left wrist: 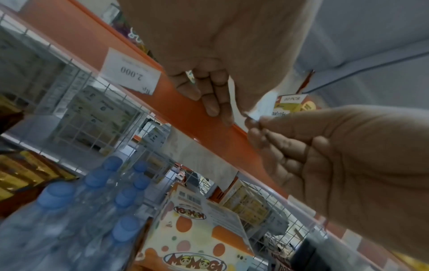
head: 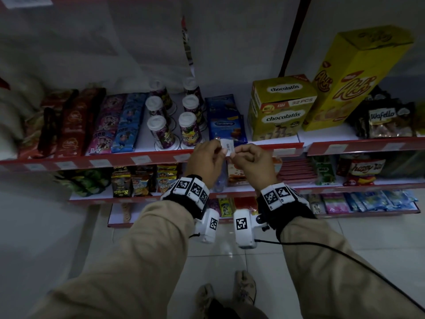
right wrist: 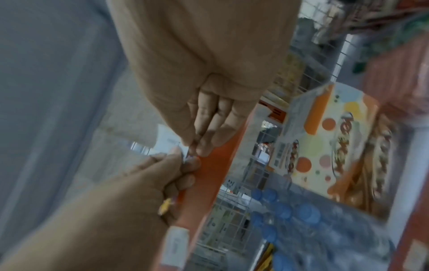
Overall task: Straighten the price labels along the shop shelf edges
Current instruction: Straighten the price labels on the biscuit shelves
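A small white price label [head: 227,147] is held just above the red edge strip [head: 119,158] of the upper shelf, tilted and off the strip. My left hand [head: 217,146] pinches its left end and my right hand [head: 236,153] pinches its right end. The left wrist view shows the label [left wrist: 264,106] between my left fingers [left wrist: 212,102] and the right hand [left wrist: 325,155]. In the blurred right wrist view the label [right wrist: 166,141] sits where both hands' fingertips meet. Other labels [head: 140,160] lie flat in the strip, one reading "Rp. 2.000" [left wrist: 130,71].
Behind the hands stand ale-ale cups [head: 190,131], a blue SariWangi box [head: 226,122], a chocolatos box [head: 280,107] and a tall yellow box [head: 354,77]. Water bottles [left wrist: 92,201] and a Momogi box [left wrist: 197,229] fill the shelf below. A black cable [head: 345,256] trails from my right wrist.
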`<act>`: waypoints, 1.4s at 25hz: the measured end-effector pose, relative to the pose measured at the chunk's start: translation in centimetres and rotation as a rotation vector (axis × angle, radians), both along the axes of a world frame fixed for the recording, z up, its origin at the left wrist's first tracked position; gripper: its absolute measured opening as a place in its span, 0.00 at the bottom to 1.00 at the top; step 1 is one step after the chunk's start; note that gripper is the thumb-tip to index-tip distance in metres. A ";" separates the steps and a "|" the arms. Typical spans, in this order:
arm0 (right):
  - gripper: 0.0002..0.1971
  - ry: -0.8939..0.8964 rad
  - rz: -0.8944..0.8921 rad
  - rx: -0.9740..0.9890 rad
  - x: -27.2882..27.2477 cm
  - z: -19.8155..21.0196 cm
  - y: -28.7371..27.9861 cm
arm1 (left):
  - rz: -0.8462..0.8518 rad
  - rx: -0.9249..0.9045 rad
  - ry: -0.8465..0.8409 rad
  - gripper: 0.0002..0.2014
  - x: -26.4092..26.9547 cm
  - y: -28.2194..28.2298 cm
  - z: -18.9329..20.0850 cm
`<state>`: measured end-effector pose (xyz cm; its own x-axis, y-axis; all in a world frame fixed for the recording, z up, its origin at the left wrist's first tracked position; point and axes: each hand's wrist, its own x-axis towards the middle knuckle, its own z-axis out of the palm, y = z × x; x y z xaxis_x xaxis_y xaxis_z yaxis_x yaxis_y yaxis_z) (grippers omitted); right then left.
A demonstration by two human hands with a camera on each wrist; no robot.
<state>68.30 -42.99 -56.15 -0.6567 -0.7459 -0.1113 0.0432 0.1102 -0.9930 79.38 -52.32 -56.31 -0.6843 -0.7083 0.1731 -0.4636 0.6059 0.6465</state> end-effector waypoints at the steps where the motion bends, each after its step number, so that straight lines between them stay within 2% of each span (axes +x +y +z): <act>1: 0.04 0.057 0.012 0.008 0.2 0.1 0.0 | -0.008 -0.027 -0.039 0.12 0.0 -0.1 0.1; 3: 0.09 0.248 0.019 0.007 0.0 0.6 0.1 | -0.049 -0.102 -0.135 0.12 0.1 -0.4 0.6; 5: 0.13 0.544 0.076 0.004 -0.8 1.3 0.1 | -0.109 -0.193 -0.267 0.12 0.1 -0.6 1.1; 7: 0.11 0.784 0.166 0.049 -1.6 1.9 -0.2 | -0.145 -0.256 -0.352 0.12 0.1 -0.8 1.4; 8: 0.08 0.840 0.189 0.076 -1.8 2.1 -0.2 | -0.154 -0.271 -0.363 0.12 0.2 -0.8 1.6; 10: 0.06 0.833 0.169 0.088 -2.2 2.2 -0.1 | -0.159 -0.283 -0.347 0.12 0.4 -0.9 1.7; 13: 0.10 0.832 0.142 0.119 -2.3 2.1 0.7 | -0.181 -0.305 -0.337 0.10 0.5 -0.9 1.8; 15: 0.15 0.979 0.218 0.184 -2.3 2.1 0.7 | -0.221 -0.346 -0.389 0.10 0.3 -1.1 1.9; 17: 0.14 1.104 0.302 0.265 -2.4 2.2 0.2 | -0.247 -0.388 -0.432 0.10 0.2 -1.3 1.9; 19: 0.10 1.088 0.285 0.263 -2.7 2.2 -0.1 | -0.234 -0.387 -0.399 0.10 0.4 -1.4 1.8; 22: 0.07 0.907 0.110 0.170 -3.2 2.1 0.0 | -0.175 -0.329 -0.295 0.09 1.0 -1.4 1.4; 24: 0.06 0.853 0.079 0.153 -3.3 1.9 -0.2 | -0.148 -0.294 -0.259 0.10 1.2 -1.3 1.0; 29: 0.07 0.956 0.185 0.231 -3.4 1.3 -0.2 | -0.137 -0.302 -0.287 0.17 0.9 -1.2 0.8; 35: 0.09 1.014 0.243 0.293 -3.0 0.8 -0.3 | -0.153 -0.380 -0.298 0.10 0.7 -1.3 0.5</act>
